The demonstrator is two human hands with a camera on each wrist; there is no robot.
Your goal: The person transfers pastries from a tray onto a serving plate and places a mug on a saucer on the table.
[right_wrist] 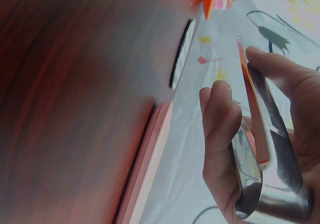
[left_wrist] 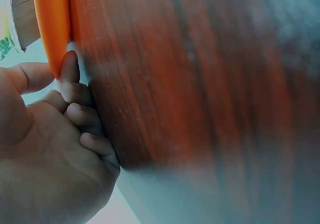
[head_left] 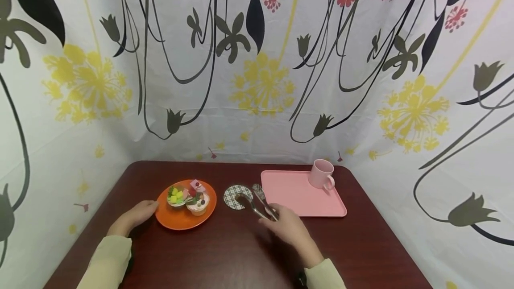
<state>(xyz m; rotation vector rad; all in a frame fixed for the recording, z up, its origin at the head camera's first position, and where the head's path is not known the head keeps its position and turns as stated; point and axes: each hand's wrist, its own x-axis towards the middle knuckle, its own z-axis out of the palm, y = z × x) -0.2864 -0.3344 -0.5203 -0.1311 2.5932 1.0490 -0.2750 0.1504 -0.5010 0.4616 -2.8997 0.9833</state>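
My left hand pinches the left rim of an orange plate between thumb and forefinger; in the left wrist view its other fingers curl beside the table edge. On the plate sit a cup-shaped dessert with yellow cubes, a cream-topped cupcake and a pink cake slice. Metal tongs are held in my right hand, thumb on one arm and fingers on the other. Their arms stand apart with nothing between them. In the head view the tips overlap a checked round coaster.
A pink tray lies right of the coaster, with a pink mug standing in its far right corner. The dark wooden table is bordered at the back and sides by a flower-patterned curtain.
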